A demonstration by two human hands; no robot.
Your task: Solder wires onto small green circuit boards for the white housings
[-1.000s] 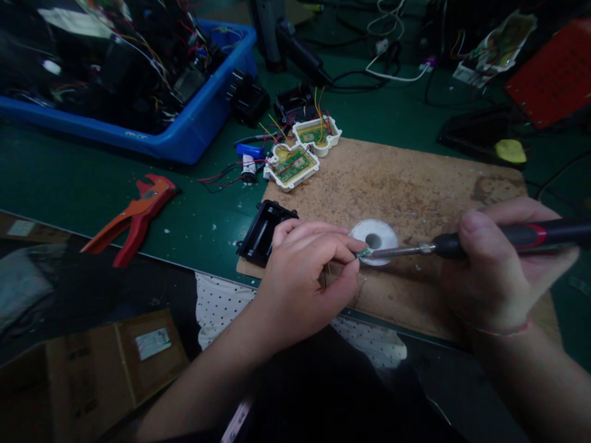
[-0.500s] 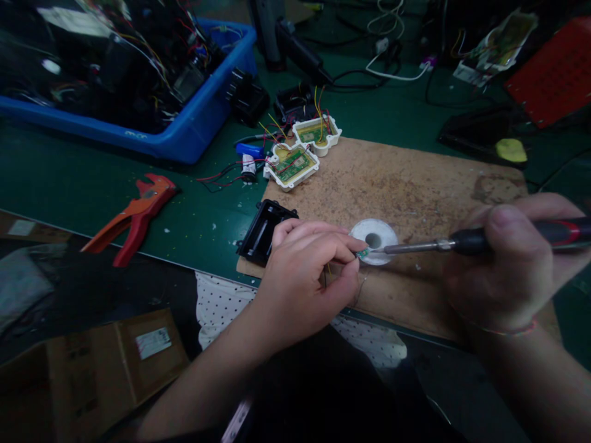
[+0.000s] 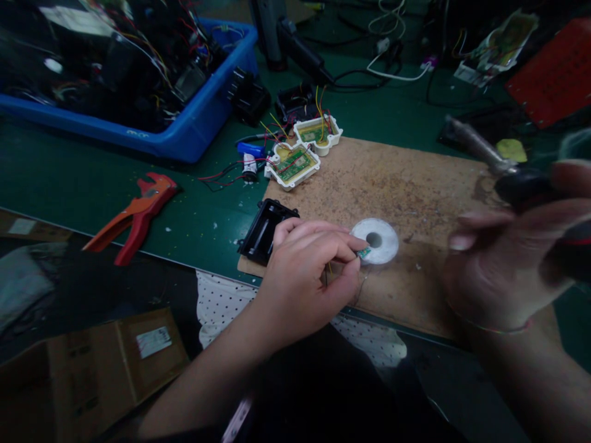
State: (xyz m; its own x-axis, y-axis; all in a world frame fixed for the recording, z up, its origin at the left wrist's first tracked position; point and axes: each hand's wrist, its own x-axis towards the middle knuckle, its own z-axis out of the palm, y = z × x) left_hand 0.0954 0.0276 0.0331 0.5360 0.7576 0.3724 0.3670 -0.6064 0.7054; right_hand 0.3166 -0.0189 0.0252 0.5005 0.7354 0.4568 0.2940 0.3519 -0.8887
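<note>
My left hand rests on the near edge of a brown work board, its thumb and fingers pinched on a tiny green part with thin wires. The part sits right beside a white solder spool. My right hand is blurred at the right and grips a soldering iron whose metal tip points up and to the left, well away from the part.
A black housing lies by my left hand. Two white cases with green circuit boards sit at the board's far-left corner. Red cutters lie on the green mat. A blue bin of parts stands at the back left.
My right hand has pulled the soldering iron away from the small part, lifting and swinging its tip up towards the far right. My left hand has stayed put.
</note>
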